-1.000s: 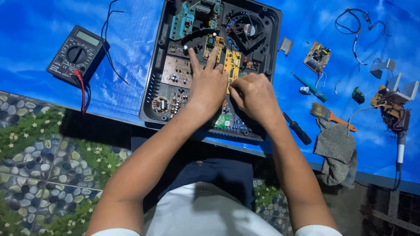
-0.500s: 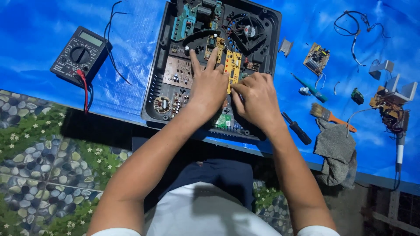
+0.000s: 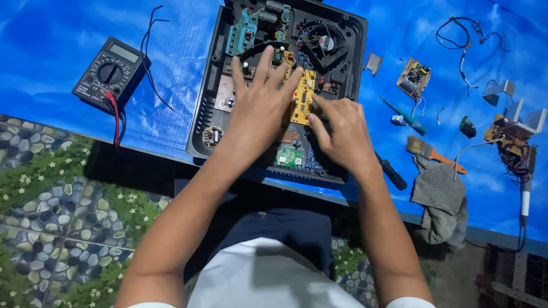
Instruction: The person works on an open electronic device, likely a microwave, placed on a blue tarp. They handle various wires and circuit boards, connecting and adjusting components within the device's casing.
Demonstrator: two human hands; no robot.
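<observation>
An opened black device case (image 3: pixel 201 122) lies on a blue table cover, showing circuit boards and a round fan (image 3: pixel 323 43). My left hand (image 3: pixel 260 108) lies flat over the boards with fingers spread, fingertips near a yellow circuit board (image 3: pixel 302 97). My right hand (image 3: pixel 339 134) is beside it, fingers bent, fingertips touching the yellow board's right edge. A small green board (image 3: pixel 290 156) shows between my wrists. Neither hand visibly grips anything.
A black multimeter (image 3: pixel 111 74) with red and black leads sits left of the case. To the right lie a small loose circuit board (image 3: pixel 413 78), a teal-handled tool (image 3: pixel 402 108), a paintbrush (image 3: pixel 434 152), a grey cloth (image 3: pixel 442 199), loose wires (image 3: pixel 462 37) and metal brackets (image 3: pixel 528 117).
Both hands have slid a little farther up over the boards, the right hand's fingers now at the yellow board's edge. The view has shifted slightly.
</observation>
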